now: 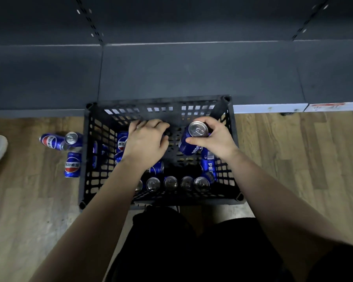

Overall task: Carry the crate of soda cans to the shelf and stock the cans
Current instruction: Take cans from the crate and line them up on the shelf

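Head view: a black plastic lattice crate (90,169) is set on the wooden plank floor (293,159), against the dark grey metal shelf (192,74). A blue aluminium soda can (189,144) is gripped, tilted, by the right hand (217,139) over the crate. The left hand (146,141) is lowered among the other blue cans (153,184) inside, fingers bent downward; whether anything is held cannot be told. Three spilled blue cans (72,164) are seen on the floor left of the crate.

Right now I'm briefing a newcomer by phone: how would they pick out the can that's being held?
Find the black plastic crate on the wooden floor against the dark shelf. Near its far right corner, the right hand grips a blue Pepsi can. Unlike the cans resting in the crate, it is held tilted, silver top facing the camera.
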